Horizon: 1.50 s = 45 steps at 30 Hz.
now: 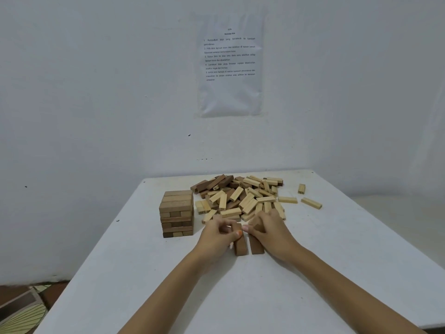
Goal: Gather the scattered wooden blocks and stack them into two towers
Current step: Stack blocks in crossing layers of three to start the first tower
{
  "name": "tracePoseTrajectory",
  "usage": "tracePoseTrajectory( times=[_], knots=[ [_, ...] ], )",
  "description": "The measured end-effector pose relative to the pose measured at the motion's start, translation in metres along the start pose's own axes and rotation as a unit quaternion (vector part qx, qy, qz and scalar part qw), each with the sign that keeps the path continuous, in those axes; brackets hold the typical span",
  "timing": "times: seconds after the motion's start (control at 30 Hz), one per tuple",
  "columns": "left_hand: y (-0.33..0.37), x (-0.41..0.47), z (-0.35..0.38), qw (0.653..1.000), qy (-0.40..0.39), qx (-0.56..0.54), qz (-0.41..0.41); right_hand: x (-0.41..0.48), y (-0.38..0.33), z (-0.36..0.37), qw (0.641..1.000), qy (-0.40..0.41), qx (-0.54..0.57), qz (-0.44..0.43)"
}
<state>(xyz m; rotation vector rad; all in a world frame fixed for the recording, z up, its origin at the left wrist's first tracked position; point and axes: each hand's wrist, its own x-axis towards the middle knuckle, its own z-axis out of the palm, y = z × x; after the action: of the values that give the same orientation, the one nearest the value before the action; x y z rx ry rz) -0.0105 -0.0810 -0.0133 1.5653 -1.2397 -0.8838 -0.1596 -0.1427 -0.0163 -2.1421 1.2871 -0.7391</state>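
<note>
Table (pixel 120 273) spreads white under everything. Your loose pile of blocks (pixel 240 198) sprawls toward its far edge, and a stacked tower (pixel 177 213) stands just left of it. Nearer you, your left hand (pixel 216 235) pinches a dark block (pixel 240 247) — your right hand (pixel 271 229) curls its fingers over a second dark block (pixel 257 247) just beside it, both blocks resting on the white surface.

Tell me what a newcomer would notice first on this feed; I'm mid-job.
The heap of loose blocks at the far middle of the table grabs the eye first, with pale and dark pieces jumbled together. Left of it stands a neat tower. In front, the left hand grips a dark block set on edge, while the right hand sits over the end of a second dark block beside it.
</note>
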Motion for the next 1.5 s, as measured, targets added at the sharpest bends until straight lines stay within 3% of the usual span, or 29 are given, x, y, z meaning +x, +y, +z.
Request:
tracePoseTrajectory(
  times=[0.07, 0.23, 0.3, 0.6, 0.73, 0.87, 1.03, 1.1, 1.2, 1.27, 1.37, 1.5],
  knots=[
    [-0.002, 0.001, 0.001, 0.999, 0.009, 0.042, 0.016, 0.0, 0.0, -0.001, 0.999, 0.022, 0.021, 0.023],
    [-0.007, 0.003, 0.002, 0.993, 0.031, 0.103, 0.04, 0.002, -0.005, -0.025, 0.952, -0.028, 0.262, 0.155],
    [-0.006, 0.002, -0.001, 0.995, 0.018, 0.087, 0.037, -0.003, -0.002, -0.031, 0.951, -0.06, 0.268, 0.143],
    [0.005, -0.004, -0.022, 0.992, -0.125, 0.025, 0.011, -0.011, 0.014, -0.029, 0.942, -0.018, 0.319, 0.106],
    [-0.005, -0.004, -0.026, 0.991, -0.128, 0.004, 0.036, -0.011, 0.02, -0.023, 0.96, -0.002, 0.265, 0.094],
    [-0.01, 0.001, -0.027, 0.986, -0.145, 0.041, 0.067, -0.011, 0.025, -0.023, 0.992, 0.046, 0.106, 0.06],
    [-0.014, 0.001, -0.027, 0.985, -0.143, 0.039, 0.093, -0.012, 0.025, -0.023, 0.996, 0.062, -0.02, 0.067],
    [-0.015, 0.0, -0.026, 0.985, -0.136, 0.045, 0.101, -0.012, 0.026, -0.023, 0.997, 0.047, -0.02, 0.062],
    [-0.017, -0.001, -0.024, 0.986, -0.117, 0.051, 0.109, -0.016, 0.024, -0.025, 0.997, 0.006, 0.068, 0.038],
    [-0.018, -0.002, -0.023, 0.986, -0.1, 0.061, 0.122, -0.019, 0.023, -0.03, 0.991, -0.069, 0.11, 0.034],
    [-0.02, -0.004, -0.021, 0.983, -0.082, 0.08, 0.141, -0.022, 0.025, -0.036, 0.982, -0.179, 0.052, -0.011],
    [-0.018, -0.006, -0.019, 0.983, -0.067, 0.083, 0.149, -0.02, 0.028, -0.036, 0.982, -0.169, 0.065, -0.051]
  ],
)
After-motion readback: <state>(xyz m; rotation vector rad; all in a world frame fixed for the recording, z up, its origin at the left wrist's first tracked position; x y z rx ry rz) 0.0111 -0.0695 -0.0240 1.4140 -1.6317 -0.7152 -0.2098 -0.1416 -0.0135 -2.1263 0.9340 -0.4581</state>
